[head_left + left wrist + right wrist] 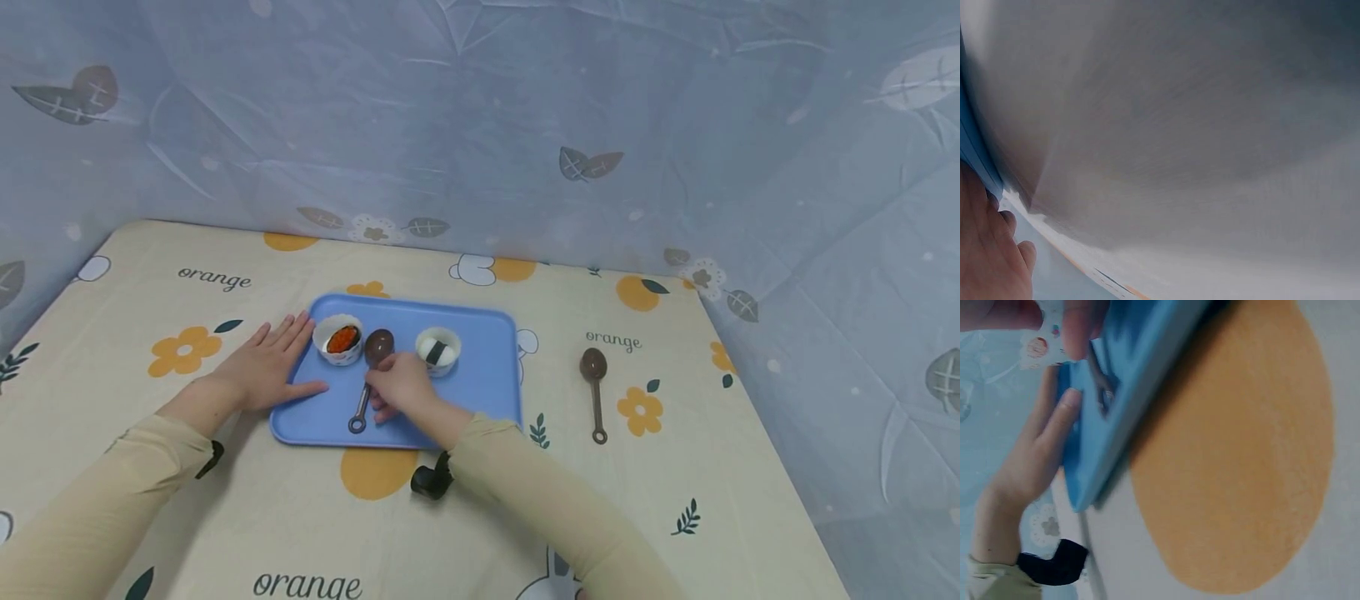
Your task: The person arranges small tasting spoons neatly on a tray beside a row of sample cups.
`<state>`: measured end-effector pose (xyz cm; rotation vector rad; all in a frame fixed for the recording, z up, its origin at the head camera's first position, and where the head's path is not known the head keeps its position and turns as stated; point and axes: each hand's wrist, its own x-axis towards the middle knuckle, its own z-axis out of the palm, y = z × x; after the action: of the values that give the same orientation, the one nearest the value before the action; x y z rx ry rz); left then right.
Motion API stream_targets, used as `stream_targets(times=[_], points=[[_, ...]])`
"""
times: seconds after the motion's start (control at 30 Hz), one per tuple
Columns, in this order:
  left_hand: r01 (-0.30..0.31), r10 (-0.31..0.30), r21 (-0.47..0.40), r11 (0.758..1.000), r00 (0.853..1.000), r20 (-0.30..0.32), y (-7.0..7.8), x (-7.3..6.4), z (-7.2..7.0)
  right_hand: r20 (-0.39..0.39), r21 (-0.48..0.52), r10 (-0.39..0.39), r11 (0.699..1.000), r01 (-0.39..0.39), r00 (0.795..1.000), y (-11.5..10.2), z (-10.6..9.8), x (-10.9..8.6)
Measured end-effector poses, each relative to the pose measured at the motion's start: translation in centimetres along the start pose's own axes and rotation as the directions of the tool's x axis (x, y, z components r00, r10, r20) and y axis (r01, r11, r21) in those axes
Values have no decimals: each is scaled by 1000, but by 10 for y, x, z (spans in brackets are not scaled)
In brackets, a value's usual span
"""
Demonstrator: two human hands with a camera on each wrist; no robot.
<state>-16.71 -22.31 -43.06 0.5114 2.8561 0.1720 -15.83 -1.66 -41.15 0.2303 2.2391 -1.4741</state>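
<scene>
On the blue tray lies a brown spoon with a ring at its handle's end. My right hand pinches this spoon just below its bowl. My left hand rests with straight, spread fingers along the tray's left edge, thumb over the rim. At the tray's upper left stands a small white cup with an orange-topped toy sushi in it. To the right of the spoon, another white cup holds a white rice ball with a black strip. My right fingers partly hide the spoon.
A second brown spoon lies on the patterned tablecloth, right of the tray. Behind the table hangs a blue-grey curtain. A black wrist device sits under the right forearm.
</scene>
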Motion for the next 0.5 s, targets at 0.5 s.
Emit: stream_targets(times=[0.5], points=[[3,-3,7,1000,1000,3,1,1,-1,122,-113,-52,991,66,991,-31,-64,-25]])
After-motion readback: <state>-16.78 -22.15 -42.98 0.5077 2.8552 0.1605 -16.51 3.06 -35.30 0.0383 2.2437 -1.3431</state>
